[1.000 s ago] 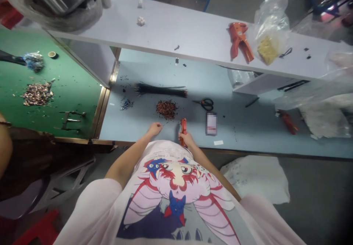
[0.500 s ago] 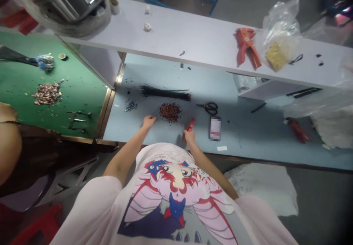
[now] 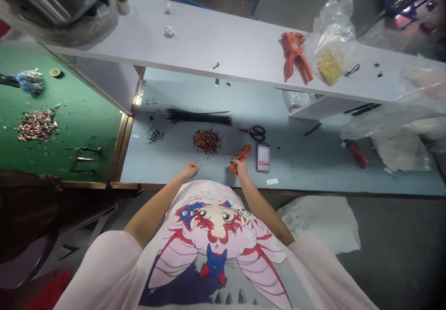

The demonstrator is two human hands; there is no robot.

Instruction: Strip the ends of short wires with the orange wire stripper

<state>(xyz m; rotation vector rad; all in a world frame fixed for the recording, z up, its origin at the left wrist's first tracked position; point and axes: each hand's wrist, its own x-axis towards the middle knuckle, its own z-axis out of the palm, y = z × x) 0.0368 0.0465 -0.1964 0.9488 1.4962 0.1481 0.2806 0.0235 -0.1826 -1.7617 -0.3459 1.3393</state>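
left hand (image 3: 190,169): forearm forward, fingers pinched together | right hand (image 3: 239,165): forearm forward, fingers clenched in a grip

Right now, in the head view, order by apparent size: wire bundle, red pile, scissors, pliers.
1. Wire bundle
2. Red pile
3. Scissors and pliers: they look alike, so unranked.

The phone (image 3: 263,157) screen is blurred. The left hand (image 3: 190,169) pinches a thin piece (image 3: 201,163), too small to identify. The right hand (image 3: 239,166) hides part of the red pliers (image 3: 243,152).
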